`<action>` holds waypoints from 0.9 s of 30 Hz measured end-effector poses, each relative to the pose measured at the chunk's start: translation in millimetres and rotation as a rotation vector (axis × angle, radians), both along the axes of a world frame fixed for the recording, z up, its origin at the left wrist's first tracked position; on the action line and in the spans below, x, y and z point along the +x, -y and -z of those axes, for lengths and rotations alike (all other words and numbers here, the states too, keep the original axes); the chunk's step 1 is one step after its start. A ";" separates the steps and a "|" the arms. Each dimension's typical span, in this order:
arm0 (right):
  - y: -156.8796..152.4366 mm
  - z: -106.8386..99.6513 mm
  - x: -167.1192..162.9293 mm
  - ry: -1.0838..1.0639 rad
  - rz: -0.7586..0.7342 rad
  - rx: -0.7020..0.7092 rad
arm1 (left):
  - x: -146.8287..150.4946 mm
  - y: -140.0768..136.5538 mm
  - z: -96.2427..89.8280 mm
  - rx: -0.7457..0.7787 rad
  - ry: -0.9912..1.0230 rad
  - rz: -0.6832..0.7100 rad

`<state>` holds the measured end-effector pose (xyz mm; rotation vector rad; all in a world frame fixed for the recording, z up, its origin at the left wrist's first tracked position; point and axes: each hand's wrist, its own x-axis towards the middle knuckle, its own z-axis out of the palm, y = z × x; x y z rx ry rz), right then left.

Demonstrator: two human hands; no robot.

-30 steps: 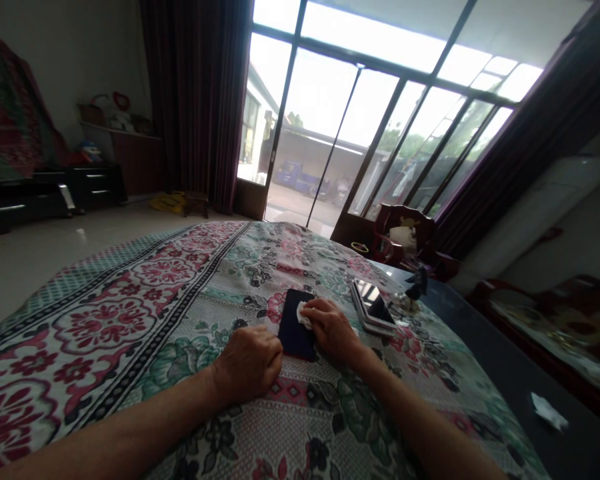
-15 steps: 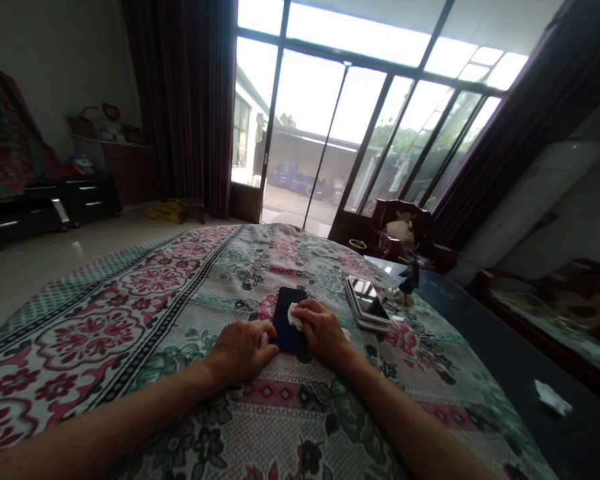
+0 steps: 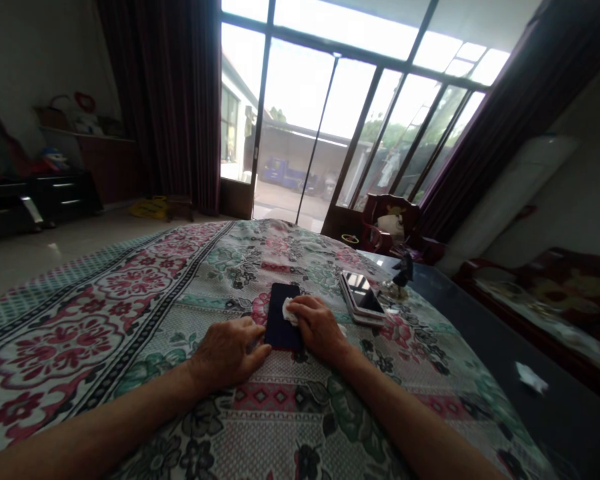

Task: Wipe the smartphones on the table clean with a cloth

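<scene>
Dark blue, a flat slab [image 3: 279, 330] is lying on the flowered cloth [image 3: 260, 417] between my two grips, its long side slanting slightly. My right grip [image 3: 321, 328] is closing over its right part, back of the hand facing up, fingers bending and bunching together on a crumpled white wad [image 3: 289, 313]; fingertips and wad are resting on the slab's face. Behind this grip, my right forearm is slanting in from the lower right. My left grip [image 3: 227, 350] is resting low at the slab's left edge, knuckles up, fingers half curling, thumb and forefinger standing apart and pointing at the slab's near left corner. Nothing is showing between them, and the blur is keeping me from telling whether both tips are touching the edge. My left forearm is stretching in from the lower left, low over the cloth. Beyond and right of my right grip, a tablet [image 3: 365, 297] is lying screen up on another flat thing. Farther right, a dark bench [image 3: 473, 333] is showing past the cloth, a crumpled white paper [image 3: 531, 378] lying on it.
</scene>
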<state>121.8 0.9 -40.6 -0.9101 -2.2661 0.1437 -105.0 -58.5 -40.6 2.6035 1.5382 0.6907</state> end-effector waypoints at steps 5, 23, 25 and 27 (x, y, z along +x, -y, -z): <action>5.5 -3.8 -2.3 -0.010 0.008 0.003 | -0.3 -3.2 0.7 0.011 0.043 0.020; 38.3 -21.8 -19.5 0.155 -0.051 -0.074 | -2.1 -4.5 4.2 0.055 0.024 0.050; 29.9 -20.4 -16.3 0.128 -0.056 -0.068 | -1.5 -4.2 3.4 0.048 0.015 0.043; 18.7 -17.2 -11.8 0.096 -0.063 -0.057 | -0.8 -3.7 2.4 0.044 0.011 0.040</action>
